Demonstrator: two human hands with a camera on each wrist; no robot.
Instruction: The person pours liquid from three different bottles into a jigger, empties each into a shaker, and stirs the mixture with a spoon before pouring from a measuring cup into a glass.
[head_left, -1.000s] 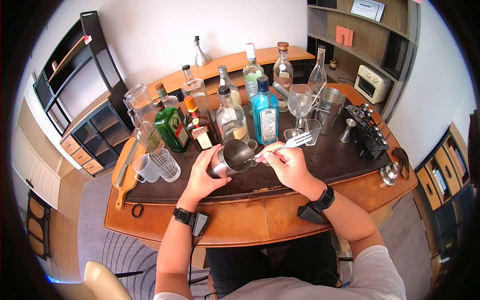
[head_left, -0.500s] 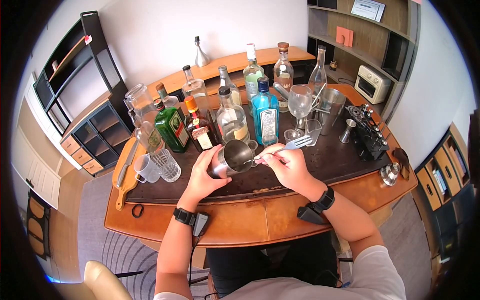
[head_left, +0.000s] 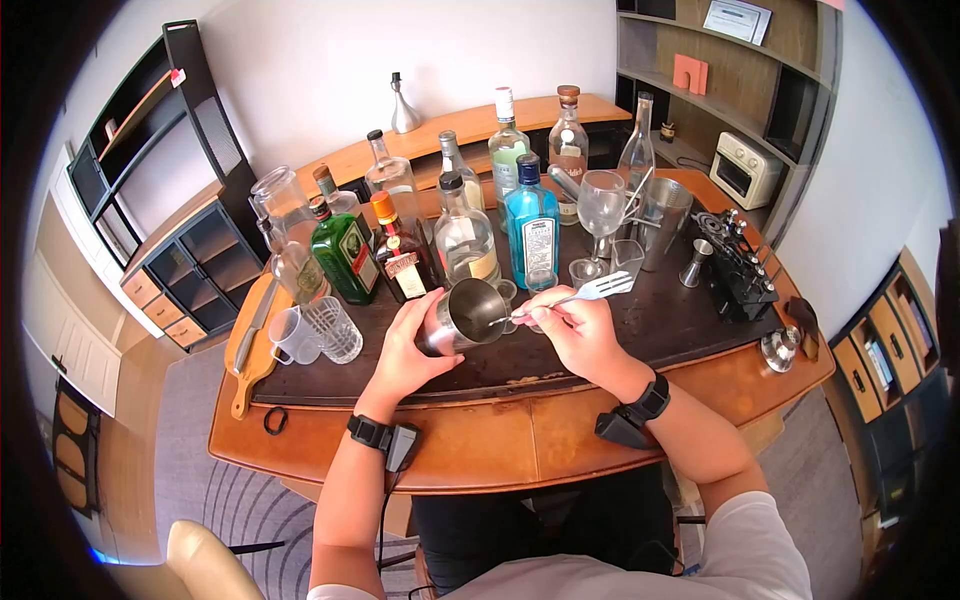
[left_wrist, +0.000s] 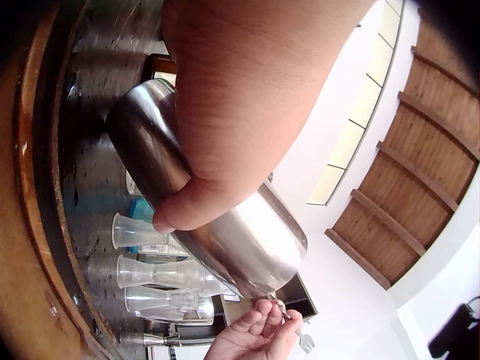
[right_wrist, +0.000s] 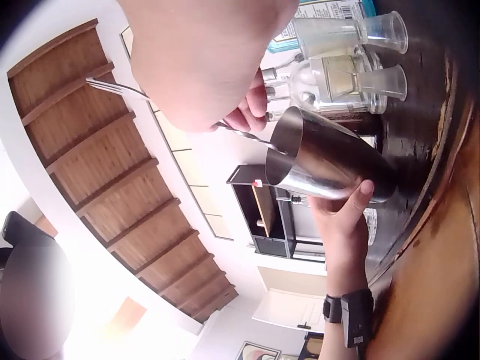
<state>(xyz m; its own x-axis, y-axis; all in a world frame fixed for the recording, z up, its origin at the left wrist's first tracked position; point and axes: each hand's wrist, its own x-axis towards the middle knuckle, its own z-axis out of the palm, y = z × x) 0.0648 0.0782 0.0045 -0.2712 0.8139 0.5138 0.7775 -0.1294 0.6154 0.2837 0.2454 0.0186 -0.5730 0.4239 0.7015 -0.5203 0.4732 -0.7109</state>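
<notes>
A steel shaker cup (head_left: 466, 316) tilts with its mouth toward the right hand, gripped round its side by the left hand (head_left: 408, 350). The right hand (head_left: 575, 335) pinches a twisted metal bar spoon with a fork end (head_left: 606, 286); its other end reaches into the cup's mouth. In the left wrist view the left thumb lies along the cup (left_wrist: 247, 240), and the right hand (left_wrist: 259, 334) is just beyond the rim. The right wrist view shows the spoon's shaft (right_wrist: 247, 136) entering the cup (right_wrist: 330, 159).
Behind the hands stand several bottles, among them a blue one (head_left: 533, 228) and a green one (head_left: 343, 255). Glass mugs (head_left: 335, 330) and a cutting board with a knife (head_left: 258, 366) are at left. A wine glass (head_left: 602, 205), jigger (head_left: 695, 262) and black rack (head_left: 740, 275) are at right.
The fork end of the spoon has swung, first slightly left, then back out to the right, as the right hand shifted slightly. The left hand and cup have stayed nearly still.
</notes>
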